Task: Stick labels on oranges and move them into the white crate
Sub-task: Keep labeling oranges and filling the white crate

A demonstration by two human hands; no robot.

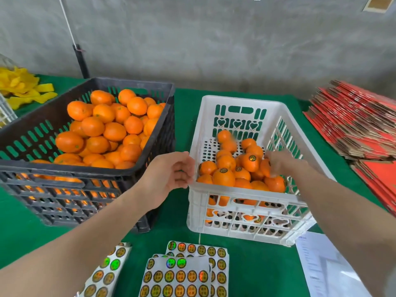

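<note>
1. On the green cloth (257,264) we count two slotted plastic crates side by side: a black crate (64,168) and a white crate (242,195).
2. Black one's heaped with dozens of smooth round oranges (114,131). White one holds a smaller pile (224,179), roughly fifteen, with round dark-gold stickers (252,158) showing on a few.
3. At least three glossy label sheets (177,275) lie in front of the crates.
4. Our left hand (169,174) sits by the white crate's near-left corner, fingers loosely curled, empty.
5. Our right hand (280,163) is inside the white crate over the pile, and it's too blurred to tell if it's gripping anything.
</note>
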